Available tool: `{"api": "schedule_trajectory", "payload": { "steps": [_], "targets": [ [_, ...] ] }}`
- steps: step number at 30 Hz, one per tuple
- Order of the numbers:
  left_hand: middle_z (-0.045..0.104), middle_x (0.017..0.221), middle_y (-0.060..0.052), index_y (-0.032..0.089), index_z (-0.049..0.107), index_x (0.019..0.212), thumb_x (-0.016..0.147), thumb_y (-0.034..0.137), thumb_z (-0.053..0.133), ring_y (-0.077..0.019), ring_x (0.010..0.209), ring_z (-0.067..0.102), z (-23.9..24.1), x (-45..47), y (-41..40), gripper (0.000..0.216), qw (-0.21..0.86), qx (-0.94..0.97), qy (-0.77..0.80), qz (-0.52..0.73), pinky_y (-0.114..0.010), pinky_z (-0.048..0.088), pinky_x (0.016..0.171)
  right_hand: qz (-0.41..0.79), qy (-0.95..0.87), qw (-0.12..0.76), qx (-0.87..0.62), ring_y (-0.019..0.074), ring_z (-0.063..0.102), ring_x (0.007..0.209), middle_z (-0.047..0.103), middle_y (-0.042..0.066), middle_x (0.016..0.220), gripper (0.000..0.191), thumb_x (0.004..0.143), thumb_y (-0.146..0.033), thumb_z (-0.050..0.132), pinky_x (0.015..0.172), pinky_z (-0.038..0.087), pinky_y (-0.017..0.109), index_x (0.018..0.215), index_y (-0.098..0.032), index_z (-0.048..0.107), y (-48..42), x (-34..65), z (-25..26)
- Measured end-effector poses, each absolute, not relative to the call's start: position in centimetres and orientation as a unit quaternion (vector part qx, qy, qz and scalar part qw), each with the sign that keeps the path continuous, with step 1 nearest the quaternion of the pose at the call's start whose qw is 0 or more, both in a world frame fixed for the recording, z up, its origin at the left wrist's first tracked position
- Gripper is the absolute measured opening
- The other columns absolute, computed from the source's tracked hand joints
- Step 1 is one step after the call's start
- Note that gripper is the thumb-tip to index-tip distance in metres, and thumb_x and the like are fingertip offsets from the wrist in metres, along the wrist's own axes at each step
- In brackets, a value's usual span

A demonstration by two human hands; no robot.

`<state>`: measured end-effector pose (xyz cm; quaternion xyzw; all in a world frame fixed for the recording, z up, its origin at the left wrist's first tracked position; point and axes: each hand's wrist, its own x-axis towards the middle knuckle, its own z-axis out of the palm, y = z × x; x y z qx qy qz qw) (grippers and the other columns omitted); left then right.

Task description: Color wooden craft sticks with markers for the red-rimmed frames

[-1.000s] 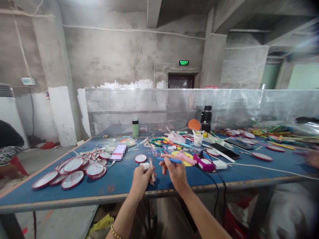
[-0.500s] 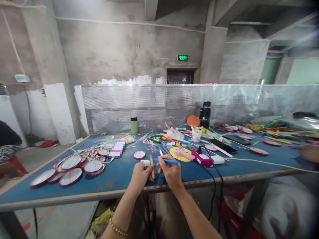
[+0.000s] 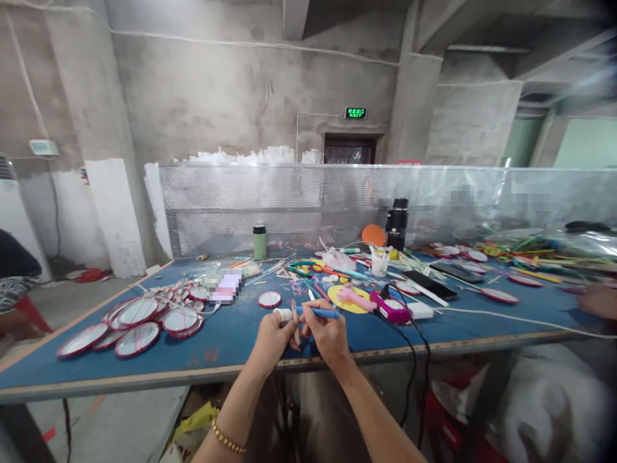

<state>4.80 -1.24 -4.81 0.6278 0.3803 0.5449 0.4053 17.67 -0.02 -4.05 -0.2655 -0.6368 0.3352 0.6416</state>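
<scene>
Mostly, the blue table [image 3: 231, 341] ran out of view at both sides, and a co-worker's hand [image 3: 598, 299] at its right end was blurred. Bare blue top lay open between the round mirrors [image 3: 137, 312] and our hands above the near edge. Our left hand [image 3: 270, 337] was closed on a wooden stick [image 3: 294, 308] and a small white piece [image 3: 282, 314] that we could not identify. Our right hand [image 3: 328, 334] pinched a blue pen [image 3: 321, 312], its tip near the white piece.
</scene>
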Motion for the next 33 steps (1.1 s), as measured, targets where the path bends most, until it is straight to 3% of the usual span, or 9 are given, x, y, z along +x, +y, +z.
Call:
{"api": "schedule_trajectory", "payload": {
  "steps": [33],
  "targets": [
    [0.059,0.05,0.0,0.016,0.059,0.063,0.079,0.049,0.061,-0.0113,0.042,0.053,-4.64,4.87,-1.49,0.036,0.405,0.623,0.39,0.544,-0.021,0.04,0.046,0.316,-0.64,0.637,-0.29,0.0107,0.055,0.041,0.061,-0.002,0.06,0.028,0.084,-0.046,0.063,0.043,0.05,0.022,0.079,-0.019,0.065,0.12,17.67,-4.07]
  ]
}}
